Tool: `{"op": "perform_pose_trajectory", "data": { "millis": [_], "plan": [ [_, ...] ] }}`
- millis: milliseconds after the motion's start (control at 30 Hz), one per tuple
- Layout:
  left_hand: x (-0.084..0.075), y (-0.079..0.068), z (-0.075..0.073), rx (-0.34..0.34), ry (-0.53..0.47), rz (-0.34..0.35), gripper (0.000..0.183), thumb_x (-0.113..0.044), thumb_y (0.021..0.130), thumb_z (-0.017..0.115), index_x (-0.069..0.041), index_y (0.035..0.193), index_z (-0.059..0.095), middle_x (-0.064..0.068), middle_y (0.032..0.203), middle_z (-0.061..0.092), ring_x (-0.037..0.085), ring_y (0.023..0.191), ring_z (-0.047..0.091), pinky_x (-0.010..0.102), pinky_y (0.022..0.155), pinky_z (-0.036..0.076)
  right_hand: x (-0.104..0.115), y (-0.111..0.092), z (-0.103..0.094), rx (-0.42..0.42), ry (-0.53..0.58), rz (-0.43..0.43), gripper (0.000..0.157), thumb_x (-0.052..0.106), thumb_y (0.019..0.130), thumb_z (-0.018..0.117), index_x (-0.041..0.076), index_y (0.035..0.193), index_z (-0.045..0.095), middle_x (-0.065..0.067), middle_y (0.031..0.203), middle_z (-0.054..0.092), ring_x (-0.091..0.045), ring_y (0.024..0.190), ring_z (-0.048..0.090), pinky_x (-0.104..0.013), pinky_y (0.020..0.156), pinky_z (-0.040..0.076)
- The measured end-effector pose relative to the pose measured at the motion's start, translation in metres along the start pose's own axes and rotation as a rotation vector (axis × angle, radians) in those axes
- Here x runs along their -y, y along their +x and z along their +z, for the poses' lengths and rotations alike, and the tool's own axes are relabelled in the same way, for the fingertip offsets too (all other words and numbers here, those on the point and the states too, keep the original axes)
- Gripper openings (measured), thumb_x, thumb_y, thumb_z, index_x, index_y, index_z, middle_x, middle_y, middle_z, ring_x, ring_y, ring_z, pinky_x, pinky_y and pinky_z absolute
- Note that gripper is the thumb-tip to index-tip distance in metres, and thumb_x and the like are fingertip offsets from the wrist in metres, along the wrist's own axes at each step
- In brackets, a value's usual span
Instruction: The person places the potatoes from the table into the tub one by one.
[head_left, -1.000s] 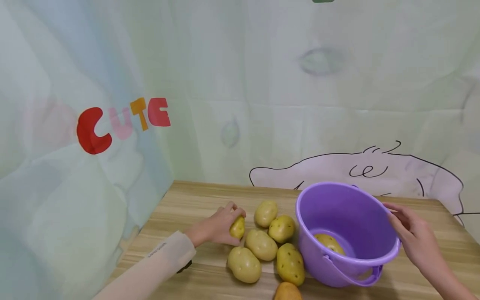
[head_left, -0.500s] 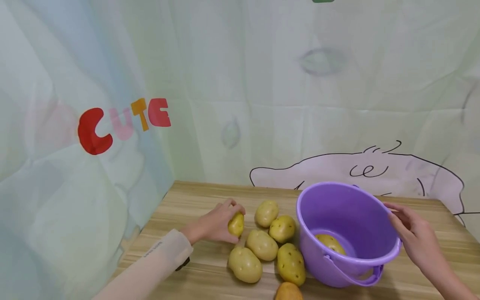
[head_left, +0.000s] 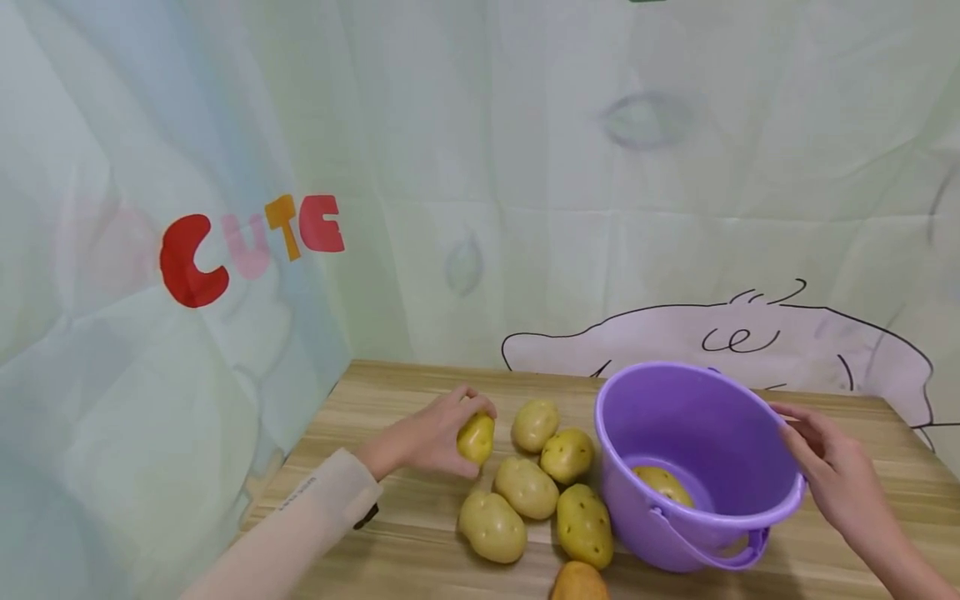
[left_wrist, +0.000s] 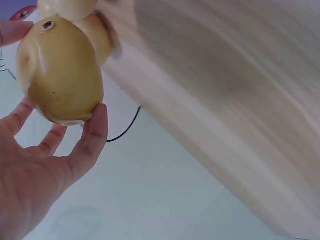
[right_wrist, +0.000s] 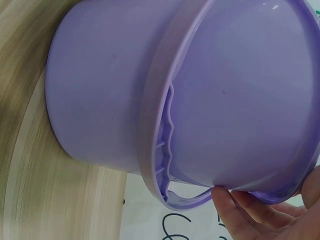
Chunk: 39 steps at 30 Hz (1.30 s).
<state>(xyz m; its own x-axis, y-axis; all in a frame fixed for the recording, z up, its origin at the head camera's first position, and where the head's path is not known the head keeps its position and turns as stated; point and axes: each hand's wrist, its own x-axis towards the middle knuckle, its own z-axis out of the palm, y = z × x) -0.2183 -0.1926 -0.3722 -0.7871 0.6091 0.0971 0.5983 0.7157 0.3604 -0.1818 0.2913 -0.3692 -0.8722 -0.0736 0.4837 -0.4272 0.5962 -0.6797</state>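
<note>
My left hand (head_left: 431,437) grips a yellow potato (head_left: 476,439) between thumb and fingertips, left of the other potatoes. In the left wrist view the held potato (left_wrist: 61,72) shows dark eyes, the fingertips at its end and side. Several pale to yellow potatoes lie together on the table, among them a pale one (head_left: 492,527) at the front and a darker one (head_left: 584,527) beside the purple bucket (head_left: 637,533). My right hand (head_left: 838,471) holds the bucket's right rim, fingertips on the outer wall in the right wrist view. One potato (head_left: 663,485) lies inside the bucket.
An orange-tan oval thing (head_left: 579,583) is cut off at the front edge of the head view. The bucket's handle (head_left: 720,554) hangs down at its front. Behind the wooden table (head_left: 420,383) hangs a printed cloth (head_left: 420,283), with another side of cloth to the left.
My left hand has raised the yellow potato slightly, turning it a little in its grip. The right hand and bucket have stayed in place.
</note>
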Motion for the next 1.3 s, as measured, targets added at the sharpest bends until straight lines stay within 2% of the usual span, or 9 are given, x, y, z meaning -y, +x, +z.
{"op": "perform_pose_trajectory", "data": {
  "millis": [200,633,900,1133,1300],
  "plan": [
    [-0.008,0.004,-0.011,-0.027,-0.023,0.04,0.062,-0.027,0.069,0.081,-0.016,0.124,0.055,0.004,0.12,0.042,0.016,0.098,0.049,0.03,0.08,0.049,-0.001,-0.001,-0.001,0.005,-0.002,0.012,0.031,0.008,0.103,0.053,-0.01,0.127,0.055,0.034,0.102,0.057,0.013,0.086,0.057,-0.009,0.067,0.047],
    [-0.026,0.007,-0.028,-0.066,-0.043,0.07,0.064,-0.027,0.068,0.078,-0.017,0.128,0.055,0.002,0.123,0.042,0.016,0.101,0.049,0.03,0.082,0.049,0.001,0.001,0.0,0.011,0.015,0.009,0.032,0.008,0.103,0.053,-0.011,0.128,0.055,0.033,0.103,0.057,0.013,0.087,0.058,-0.009,0.067,0.048],
    [-0.037,0.012,-0.037,-0.122,-0.04,0.147,0.064,-0.025,0.067,0.078,-0.017,0.127,0.056,0.003,0.123,0.042,0.016,0.098,0.051,0.028,0.079,0.051,0.001,0.001,0.0,-0.002,0.011,0.01,0.032,0.008,0.103,0.053,-0.012,0.127,0.055,0.034,0.102,0.057,0.013,0.085,0.058,-0.01,0.065,0.049],
    [-0.051,0.019,-0.044,-0.15,-0.02,0.197,0.063,-0.026,0.067,0.08,-0.018,0.124,0.056,0.003,0.125,0.042,0.015,0.101,0.05,0.029,0.082,0.05,0.001,0.001,0.001,0.001,0.019,0.008,0.032,0.008,0.103,0.053,-0.012,0.127,0.055,0.033,0.103,0.057,0.013,0.086,0.058,-0.009,0.067,0.048],
    [-0.062,0.026,-0.048,-0.159,-0.051,0.239,0.063,-0.025,0.068,0.081,-0.018,0.125,0.056,0.001,0.123,0.04,0.013,0.1,0.05,0.026,0.079,0.051,0.001,0.0,0.001,-0.012,0.004,0.009,0.031,0.008,0.102,0.054,-0.011,0.127,0.056,0.033,0.1,0.059,0.012,0.084,0.059,-0.009,0.066,0.047]
  ]
}}
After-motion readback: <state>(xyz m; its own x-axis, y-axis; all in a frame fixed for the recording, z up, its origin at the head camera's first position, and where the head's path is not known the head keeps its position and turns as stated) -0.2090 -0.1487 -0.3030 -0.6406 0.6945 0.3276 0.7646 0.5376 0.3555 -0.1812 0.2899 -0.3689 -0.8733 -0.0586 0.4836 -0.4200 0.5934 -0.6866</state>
